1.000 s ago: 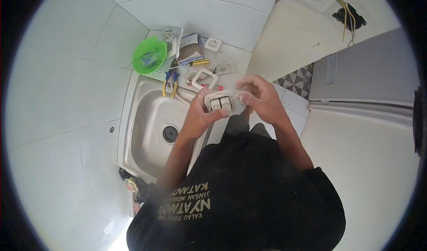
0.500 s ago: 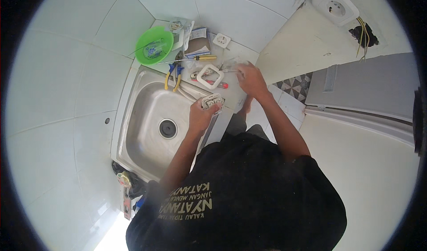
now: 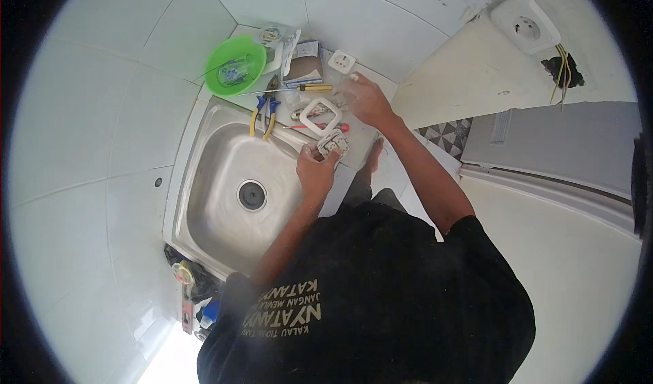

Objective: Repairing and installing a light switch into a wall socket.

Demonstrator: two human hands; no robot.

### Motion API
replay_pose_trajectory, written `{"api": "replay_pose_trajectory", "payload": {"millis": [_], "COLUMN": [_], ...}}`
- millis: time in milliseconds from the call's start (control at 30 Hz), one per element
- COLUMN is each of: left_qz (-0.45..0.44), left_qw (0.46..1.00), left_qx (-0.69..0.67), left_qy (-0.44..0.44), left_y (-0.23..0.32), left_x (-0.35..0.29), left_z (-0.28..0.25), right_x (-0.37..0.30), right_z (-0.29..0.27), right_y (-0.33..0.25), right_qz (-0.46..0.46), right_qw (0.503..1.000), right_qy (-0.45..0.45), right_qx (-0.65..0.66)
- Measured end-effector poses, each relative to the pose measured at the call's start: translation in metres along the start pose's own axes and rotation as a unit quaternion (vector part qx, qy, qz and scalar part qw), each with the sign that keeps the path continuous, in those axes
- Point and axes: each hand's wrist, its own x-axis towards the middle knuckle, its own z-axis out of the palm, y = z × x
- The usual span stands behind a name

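Our left hand grips the pale electrical fitting just near-side of the loose white frame, seemingly unjoined, while at far right the wall socket looks mounted beside uncovered wires, and we cannot tell what our right hand holds.

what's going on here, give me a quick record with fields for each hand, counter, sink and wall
left hand: holds a white electrical fitting
right hand: over the counter; grip unclear
counter: square white frame, red-handled screwdriver, yellow-handled screwdriver, blue-and-yellow pliers, green bowl
sink: steel, with dark drain
wall: white socket near a hole with loose wires
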Motion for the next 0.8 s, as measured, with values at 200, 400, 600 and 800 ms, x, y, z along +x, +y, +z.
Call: {"api": "replay_pose_trajectory", "payload": {"millis": [200, 400, 600, 800], "left_qz": [0.047, 0.194, 0.036, 0.002], "left_qw": [0.996, 0.927, 0.989, 0.941], "left_qx": [0.072, 0.312, -0.125, -0.339], "left_qy": [0.012, 0.072, -0.070, -0.016], "left_y": [0.003, 0.013, 0.059, 0.075], "left_x": [-0.005, -0.011, -0.014, 0.005], "left_z": [0.002, -0.003, -0.003, -0.034], "right_x": [-0.016, -0.048, -0.064, -0.042], "right_z": [-0.014, -0.024, -0.018, -0.011], "right_y": [-0.033, -0.048, -0.081, -0.078], "right_qz": [0.137, 0.275, 0.285, 0.185], "right_qw": [0.954, 0.749, 0.677, 0.839], "right_qy": [0.210, 0.219, 0.141, -0.058], "right_qx": [0.166, 0.561, 0.664, 0.509]}}
